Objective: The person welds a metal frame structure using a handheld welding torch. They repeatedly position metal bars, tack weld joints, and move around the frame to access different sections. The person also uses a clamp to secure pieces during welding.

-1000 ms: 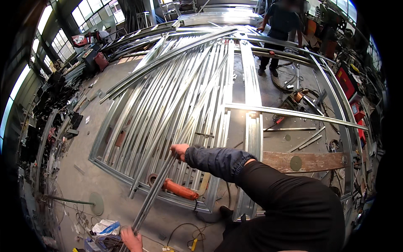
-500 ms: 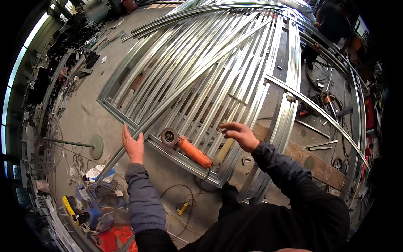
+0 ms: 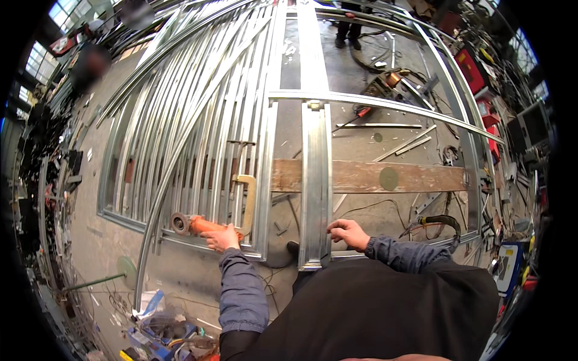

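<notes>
My left hand is closed round the body of an orange angle grinder. Its disc points left, and it lies across the near ends of several silvery metal profiles. Just beyond that hand, a tan C-clamp sits on the profiles. My right hand has loosely bent fingers with nothing seen in them. Its fingertips are at the right side of a wide lengthwise metal beam; whether they touch it I cannot tell.
A long crosspiece runs over the beam to the right. Under the frame lies a brown plank. Cables and metal offcuts litter the floor. A long profile juts out at the near left. Another person's legs show at the back.
The view has swung to the right. My left hand has come from beside the long slanting profile onto the grinder. My right hand has left the clamp area for the wide beam.
</notes>
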Action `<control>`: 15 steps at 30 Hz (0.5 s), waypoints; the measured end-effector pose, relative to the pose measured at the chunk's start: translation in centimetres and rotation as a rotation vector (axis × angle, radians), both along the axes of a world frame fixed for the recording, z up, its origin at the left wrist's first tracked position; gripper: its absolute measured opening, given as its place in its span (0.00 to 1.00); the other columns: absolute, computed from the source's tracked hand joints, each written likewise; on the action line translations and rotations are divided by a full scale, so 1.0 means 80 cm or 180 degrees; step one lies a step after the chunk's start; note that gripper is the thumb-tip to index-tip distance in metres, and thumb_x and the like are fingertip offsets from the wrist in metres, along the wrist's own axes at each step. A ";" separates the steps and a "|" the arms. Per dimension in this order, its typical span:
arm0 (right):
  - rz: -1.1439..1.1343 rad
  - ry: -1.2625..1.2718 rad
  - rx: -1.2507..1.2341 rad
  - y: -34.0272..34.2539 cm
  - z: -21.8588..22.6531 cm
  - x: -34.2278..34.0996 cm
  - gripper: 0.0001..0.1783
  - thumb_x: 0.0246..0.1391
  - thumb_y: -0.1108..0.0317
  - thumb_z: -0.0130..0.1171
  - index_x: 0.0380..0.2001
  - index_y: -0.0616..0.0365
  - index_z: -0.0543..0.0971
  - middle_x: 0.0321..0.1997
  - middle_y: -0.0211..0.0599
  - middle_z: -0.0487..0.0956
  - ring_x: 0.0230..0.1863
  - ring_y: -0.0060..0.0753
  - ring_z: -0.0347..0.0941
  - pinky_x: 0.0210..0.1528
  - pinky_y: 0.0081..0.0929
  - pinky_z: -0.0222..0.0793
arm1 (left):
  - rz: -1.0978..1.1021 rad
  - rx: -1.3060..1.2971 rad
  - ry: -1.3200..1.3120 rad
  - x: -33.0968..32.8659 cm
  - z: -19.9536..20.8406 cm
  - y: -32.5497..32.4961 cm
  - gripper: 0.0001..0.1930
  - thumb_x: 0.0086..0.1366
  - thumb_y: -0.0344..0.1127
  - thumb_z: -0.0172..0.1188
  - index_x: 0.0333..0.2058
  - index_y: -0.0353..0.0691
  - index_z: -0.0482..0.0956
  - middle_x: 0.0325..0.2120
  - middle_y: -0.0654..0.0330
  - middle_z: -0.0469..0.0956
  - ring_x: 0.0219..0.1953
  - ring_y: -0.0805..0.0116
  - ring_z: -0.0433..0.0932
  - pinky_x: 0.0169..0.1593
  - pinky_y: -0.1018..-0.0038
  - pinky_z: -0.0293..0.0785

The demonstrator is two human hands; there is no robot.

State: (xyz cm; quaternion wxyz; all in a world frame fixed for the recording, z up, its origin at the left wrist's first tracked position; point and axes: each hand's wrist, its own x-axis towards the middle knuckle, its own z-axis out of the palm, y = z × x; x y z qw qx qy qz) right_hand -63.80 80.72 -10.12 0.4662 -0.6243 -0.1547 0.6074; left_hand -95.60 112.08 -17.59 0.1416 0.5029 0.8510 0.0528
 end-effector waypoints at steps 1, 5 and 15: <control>0.0012 -0.0052 0.0047 0.002 0.003 -0.002 0.13 0.70 0.68 0.60 0.51 0.65 0.84 0.44 0.33 0.85 0.42 0.25 0.81 0.47 0.28 0.81 | 0.0080 -0.0128 -0.0037 0.002 0.004 0.005 0.64 0.58 0.52 0.79 0.80 0.35 0.44 0.68 0.34 0.65 0.71 0.36 0.65 0.75 0.48 0.62; 0.0051 -0.0046 0.0401 -0.013 0.019 -0.008 0.13 0.69 0.69 0.60 0.51 0.64 0.85 0.43 0.32 0.85 0.40 0.21 0.79 0.46 0.26 0.79 | 0.0657 0.0356 -0.2603 -0.034 0.012 0.021 0.44 0.63 0.30 0.68 0.74 0.33 0.56 0.54 0.45 0.77 0.48 0.50 0.82 0.51 0.53 0.82; 0.1232 0.0645 0.0368 0.066 0.002 -0.104 0.44 0.71 0.45 0.65 0.79 0.55 0.62 0.68 0.43 0.79 0.60 0.34 0.78 0.62 0.41 0.76 | -0.0943 -0.0567 -0.4723 -0.045 0.166 -0.174 0.43 0.54 0.16 0.66 0.71 0.33 0.68 0.55 0.56 0.81 0.52 0.62 0.84 0.57 0.66 0.83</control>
